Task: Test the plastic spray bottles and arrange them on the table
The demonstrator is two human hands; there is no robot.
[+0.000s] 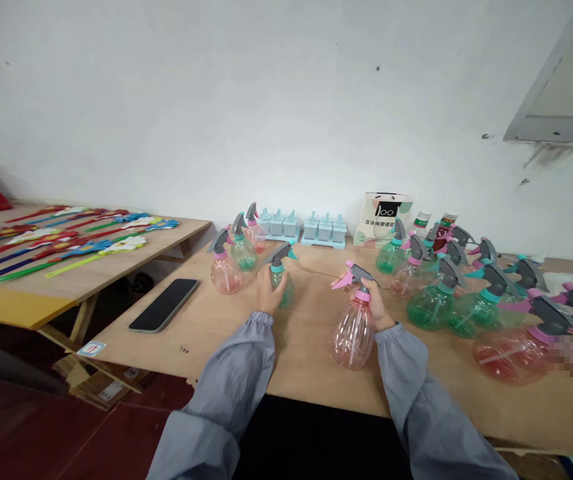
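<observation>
My left hand [268, 292] is wrapped round the neck of a green spray bottle [286, 291] with a grey and teal head. My right hand [377, 303] grips the neck of a clear pink spray bottle [352, 337], whose pink trigger points left. Just left of my left hand stand a pink bottle [225, 275], a green bottle [243, 251] and another pink one [254, 235] behind. Several more green and pink spray bottles [430, 307] crowd the table's right side, beyond my right hand.
A phone [164, 305] lies on the wooden table [166, 353] at the left. Light blue moulds [324, 230] and a printed box [381, 219] stand by the wall. Another table [66, 287] at the left holds colourful long-handled items [96, 248].
</observation>
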